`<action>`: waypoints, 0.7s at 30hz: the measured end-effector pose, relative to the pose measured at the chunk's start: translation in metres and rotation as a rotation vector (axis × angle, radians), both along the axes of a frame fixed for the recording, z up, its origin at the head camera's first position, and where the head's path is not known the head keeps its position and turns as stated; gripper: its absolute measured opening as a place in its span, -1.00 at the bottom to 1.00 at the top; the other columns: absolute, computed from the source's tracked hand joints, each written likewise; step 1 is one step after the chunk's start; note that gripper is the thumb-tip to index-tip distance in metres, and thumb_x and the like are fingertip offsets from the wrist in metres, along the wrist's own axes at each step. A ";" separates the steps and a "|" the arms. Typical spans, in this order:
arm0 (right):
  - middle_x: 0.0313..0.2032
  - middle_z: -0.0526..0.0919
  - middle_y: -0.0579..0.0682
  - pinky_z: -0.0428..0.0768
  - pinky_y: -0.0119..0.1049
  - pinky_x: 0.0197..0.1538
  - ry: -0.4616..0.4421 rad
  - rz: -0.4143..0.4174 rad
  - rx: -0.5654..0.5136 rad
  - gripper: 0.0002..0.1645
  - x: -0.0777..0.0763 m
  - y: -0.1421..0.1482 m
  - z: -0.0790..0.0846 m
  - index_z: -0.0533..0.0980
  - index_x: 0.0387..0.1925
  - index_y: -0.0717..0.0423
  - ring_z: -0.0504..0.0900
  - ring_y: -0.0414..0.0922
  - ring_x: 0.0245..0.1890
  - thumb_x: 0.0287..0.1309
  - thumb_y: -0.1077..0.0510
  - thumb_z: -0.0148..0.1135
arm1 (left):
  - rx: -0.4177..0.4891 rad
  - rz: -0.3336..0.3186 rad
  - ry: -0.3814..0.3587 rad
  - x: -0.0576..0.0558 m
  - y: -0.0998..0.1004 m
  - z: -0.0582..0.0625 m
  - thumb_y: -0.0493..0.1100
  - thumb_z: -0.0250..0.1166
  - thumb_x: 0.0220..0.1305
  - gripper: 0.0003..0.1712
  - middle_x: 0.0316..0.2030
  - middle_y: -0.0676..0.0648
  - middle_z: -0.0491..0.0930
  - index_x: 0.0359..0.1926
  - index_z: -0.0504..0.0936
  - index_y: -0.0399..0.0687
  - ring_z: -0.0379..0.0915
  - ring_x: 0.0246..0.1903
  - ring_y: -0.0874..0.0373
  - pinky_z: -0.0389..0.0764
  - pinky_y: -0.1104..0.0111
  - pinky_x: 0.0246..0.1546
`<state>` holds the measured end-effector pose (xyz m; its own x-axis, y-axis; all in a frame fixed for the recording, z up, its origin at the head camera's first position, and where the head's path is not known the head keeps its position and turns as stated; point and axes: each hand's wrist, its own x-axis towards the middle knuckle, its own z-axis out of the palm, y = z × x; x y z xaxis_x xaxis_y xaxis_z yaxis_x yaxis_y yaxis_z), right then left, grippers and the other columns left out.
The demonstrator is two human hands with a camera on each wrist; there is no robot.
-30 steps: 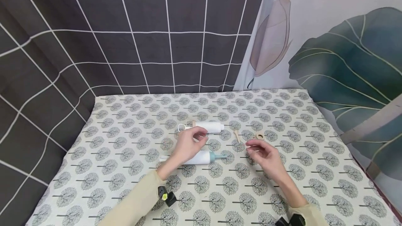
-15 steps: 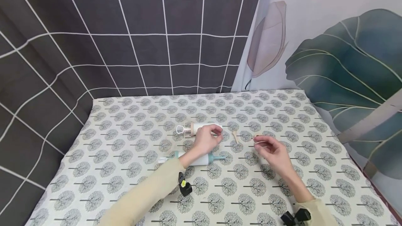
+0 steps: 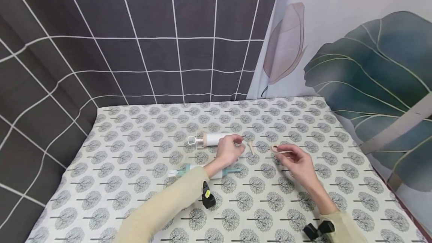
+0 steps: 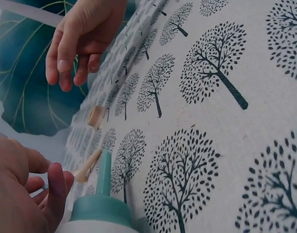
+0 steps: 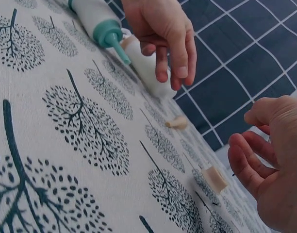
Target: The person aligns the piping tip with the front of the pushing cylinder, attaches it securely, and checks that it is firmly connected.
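Two Empty Hands Above Two Small Beige Parts

The left grip [image 3: 229, 149], a bare hand, has its fingers loosely bent, with a gap between thumb and fingertips, and it has hold of nothing. The right grip [image 3: 297, 162] is also half spread and empty; in the right wrist view its fingertips are apart from the beige ring [image 5: 215, 179], which lies on the desk [image 3: 108, 149] just below.

Near the left fingertips lies the beige nozzle [image 5: 178, 123], a small cone, between the two hands. Behind the left grip is the white tube [image 3: 212, 139] with a beige collar and a loop handle; the hand hides its front end, and I cannot tell if they touch. Nearer to the person, the teal-tipped tube [image 3: 218, 174] lies partly under the left forearm.

Farther out, tree-printed cloth covers the desk, and behind it hang a dark curtain [image 3: 135, 55] with white lines and a pale hanging [image 3: 368, 66] with a leaf picture.

In my judgement, the step in hand is the reach toward the small parts, before any pinch. The next move probably calls for lowering the fingertips and closing them lightly around nozzle or ring, because both look small and easy to push away.
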<state>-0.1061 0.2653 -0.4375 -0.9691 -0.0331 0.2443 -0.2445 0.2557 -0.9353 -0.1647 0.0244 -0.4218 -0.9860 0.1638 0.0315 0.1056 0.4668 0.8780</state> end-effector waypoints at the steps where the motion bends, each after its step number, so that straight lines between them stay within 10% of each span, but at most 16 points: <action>1: -0.10 0.61 0.36 0.68 -0.28 -0.22 -0.016 -0.013 -0.002 -0.62 0.000 0.001 0.000 0.48 0.04 0.45 0.70 -0.05 -0.28 0.18 0.45 0.29 | 0.002 0.007 0.001 -0.001 0.002 -0.001 -0.35 0.38 0.17 -0.65 -0.13 -0.15 0.69 0.02 0.67 -0.23 0.47 -0.78 0.26 0.52 0.45 -0.73; 16: -0.09 0.57 0.44 0.63 -0.45 -0.17 -0.014 -0.049 0.025 -0.61 -0.001 0.008 -0.007 0.49 0.04 0.44 0.64 -0.20 -0.26 0.16 0.48 0.28 | 0.026 -0.032 0.026 -0.002 0.021 -0.015 -0.40 0.36 0.18 -0.66 -0.13 -0.25 0.64 0.00 0.64 -0.34 0.44 -0.80 0.28 0.52 0.46 -0.73; 21: -0.10 0.58 0.44 0.61 -0.47 -0.17 -0.006 -0.053 0.018 -0.60 -0.003 0.007 -0.006 0.49 0.04 0.45 0.63 -0.22 -0.25 0.15 0.46 0.31 | -0.049 -0.019 0.082 -0.005 0.024 -0.017 -0.37 0.37 0.17 -0.68 -0.12 -0.22 0.66 -0.01 0.67 -0.30 0.59 -0.57 0.20 0.63 0.44 -0.37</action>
<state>-0.1088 0.2724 -0.4432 -0.9711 0.0137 0.2385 -0.2248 0.2853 -0.9317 -0.1698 0.0484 -0.4388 -0.9771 0.1857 0.1039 0.1858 0.5059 0.8423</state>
